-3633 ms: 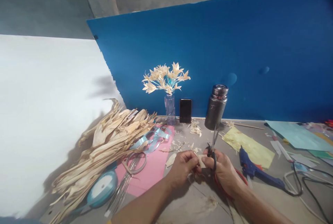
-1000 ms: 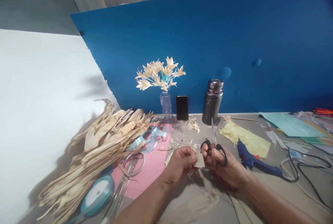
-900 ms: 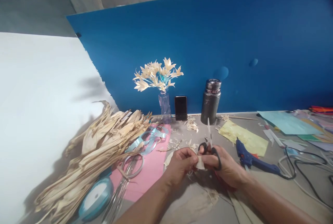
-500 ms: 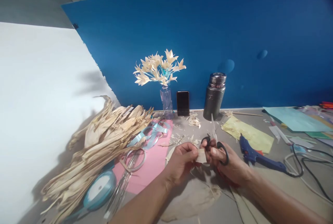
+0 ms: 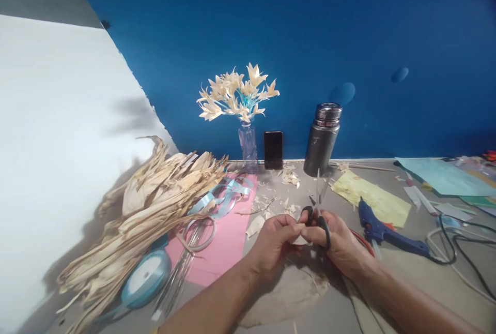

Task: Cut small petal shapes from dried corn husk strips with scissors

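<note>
2 hands (image 5: 271, 243) (image 5: 339, 238) pinching pale husk (image 5: 301, 241), right holding scissors (image 5: 318, 206)

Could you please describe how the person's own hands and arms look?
The left hand and the right hand are bare: no gloves, and no ring or watch is visible. The left forearm and the right forearm look bare too; no sleeve can be clearly seen.

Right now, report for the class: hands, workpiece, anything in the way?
Left hand: pinching pale piece. Right hand: holding scissors, blades pointing away from body. Loose scraps near left hand; glue gun apart, to the right.
</note>
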{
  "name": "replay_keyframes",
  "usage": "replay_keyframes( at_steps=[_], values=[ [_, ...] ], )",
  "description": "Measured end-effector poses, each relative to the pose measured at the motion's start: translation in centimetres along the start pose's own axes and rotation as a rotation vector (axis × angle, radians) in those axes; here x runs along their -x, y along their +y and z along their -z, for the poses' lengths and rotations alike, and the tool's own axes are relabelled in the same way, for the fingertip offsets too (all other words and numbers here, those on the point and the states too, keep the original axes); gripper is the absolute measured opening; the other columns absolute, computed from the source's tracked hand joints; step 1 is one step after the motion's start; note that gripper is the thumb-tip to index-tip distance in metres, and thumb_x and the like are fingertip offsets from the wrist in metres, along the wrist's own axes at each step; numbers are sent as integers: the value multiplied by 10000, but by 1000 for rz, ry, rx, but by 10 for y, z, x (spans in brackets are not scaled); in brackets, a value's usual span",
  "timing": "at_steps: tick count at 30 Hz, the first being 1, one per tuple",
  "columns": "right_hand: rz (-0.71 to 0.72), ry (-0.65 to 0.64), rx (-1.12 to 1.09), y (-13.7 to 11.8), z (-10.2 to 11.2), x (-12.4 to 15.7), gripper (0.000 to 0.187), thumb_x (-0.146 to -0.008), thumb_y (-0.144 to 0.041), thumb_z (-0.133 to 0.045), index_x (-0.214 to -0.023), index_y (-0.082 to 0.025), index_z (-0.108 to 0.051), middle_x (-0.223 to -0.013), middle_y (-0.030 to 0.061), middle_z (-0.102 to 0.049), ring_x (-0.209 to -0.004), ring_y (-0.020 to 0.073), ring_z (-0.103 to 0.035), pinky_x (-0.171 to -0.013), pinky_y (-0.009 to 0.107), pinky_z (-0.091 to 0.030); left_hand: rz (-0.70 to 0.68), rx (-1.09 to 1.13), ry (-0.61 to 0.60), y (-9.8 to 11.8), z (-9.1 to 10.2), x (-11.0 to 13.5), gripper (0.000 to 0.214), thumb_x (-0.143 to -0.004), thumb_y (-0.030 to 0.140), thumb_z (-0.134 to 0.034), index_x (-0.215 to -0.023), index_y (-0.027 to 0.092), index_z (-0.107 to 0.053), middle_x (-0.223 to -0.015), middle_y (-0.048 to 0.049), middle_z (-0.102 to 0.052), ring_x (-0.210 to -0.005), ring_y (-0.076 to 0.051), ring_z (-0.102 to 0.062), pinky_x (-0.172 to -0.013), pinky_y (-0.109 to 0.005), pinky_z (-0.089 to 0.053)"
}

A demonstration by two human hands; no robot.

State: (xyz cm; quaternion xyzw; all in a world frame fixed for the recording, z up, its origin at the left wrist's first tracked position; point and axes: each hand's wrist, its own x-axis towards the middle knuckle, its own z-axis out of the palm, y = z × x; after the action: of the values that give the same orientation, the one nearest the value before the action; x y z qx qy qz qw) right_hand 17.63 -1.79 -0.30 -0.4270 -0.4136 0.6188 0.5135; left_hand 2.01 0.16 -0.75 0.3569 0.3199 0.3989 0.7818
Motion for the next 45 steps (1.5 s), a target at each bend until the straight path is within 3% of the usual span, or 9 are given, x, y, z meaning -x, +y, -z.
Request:
replay_keyframes(
  at_steps=[5, 9, 12, 15, 20, 27, 35, 40, 45],
  values=[
    [-62, -69, -155, 6, -5, -2, 289, -649, -274, -822, -830, -208, -607, -625, -49, -567, -537, 127, -494, -529, 257, -445, 43, 59, -1, -1, 2, 0, 306, -572, 236, -849, -608, 156, -556, -712, -5, -550, -662, -124, -533, -565, -235, -440],
    [-67, -101, -214, -2, -7, -1, 308, -602, -304, -852, -762, -199, -611, -623, -47, -538, -550, 124, -484, -530, 249, -430, 58, 198, -125, 2, 6, 0, 293, -605, 214, -811, -586, 160, -523, -659, 6, -525, -608, -112, -520, -556, -231, -440],
    [-60, -105, -235, -6, -4, -1, 278, -622, -293, -852, -760, -188, -635, -638, -38, -538, -574, 123, -487, -548, 242, -428, 42, 271, -184, 6, 9, -1, 284, -656, 305, -790, -629, 167, -543, -627, 19, -500, -599, -132, -534, -586, -267, -473],
    [-49, -94, -241, -4, -1, -1, 262, -644, -274, -848, -785, -185, -645, -628, -43, -542, -545, 111, -470, -534, 237, -421, 24, 134, -177, 5, 9, 0, 369, -666, 452, -812, -754, 146, -625, -683, -21, -590, -614, -146, -568, -586, -265, -458],
    [-39, -78, -242, 3, 2, -2, 248, -714, -285, -810, -867, -200, -636, -597, -48, -570, -524, 146, -533, -541, 280, -457, -35, -103, -58, -2, 5, 1, 335, -619, 336, -885, -735, 125, -653, -665, -32, -630, -554, -106, -527, -560, -234, -399],
    [16, -268, -115, -2, 1, 0, 250, -758, -344, -778, -709, -164, -611, -602, 25, -667, -547, 169, -584, -571, 293, -453, 34, -20, -150, -1, 6, 1, 416, -597, 376, -907, -848, 103, -720, -729, -53, -644, -578, -97, -501, -568, -231, -371],
    [56, -184, -130, 3, -4, 0, 239, -792, -359, -755, -742, -167, -622, -620, 24, -666, -586, 176, -604, -595, 291, -466, -18, 102, -115, -4, 3, 2, 341, -650, 324, -858, -849, 107, -685, -711, -53, -644, -562, -106, -529, -554, -232, -418],
    [54, -55, 89, 0, -4, 1, 280, -755, -407, -805, -759, -182, -636, -636, 5, -651, -564, 156, -549, -531, 264, -401, -50, 84, 11, 0, 2, -1, 211, -682, 248, -802, -766, 120, -657, -662, -31, -634, -557, -101, -535, -568, -225, -418],
    [51, -251, 454, -6, 10, -1, 488, -790, -653, -679, -824, -167, -676, -715, 57, -665, -614, 175, -532, -531, 281, -380, -223, 40, 43, 18, 5, -2, 102, -709, 211, -704, -705, 133, -638, -670, -43, -641, -609, -130, -563, -606, -248, -432]
  ],
)
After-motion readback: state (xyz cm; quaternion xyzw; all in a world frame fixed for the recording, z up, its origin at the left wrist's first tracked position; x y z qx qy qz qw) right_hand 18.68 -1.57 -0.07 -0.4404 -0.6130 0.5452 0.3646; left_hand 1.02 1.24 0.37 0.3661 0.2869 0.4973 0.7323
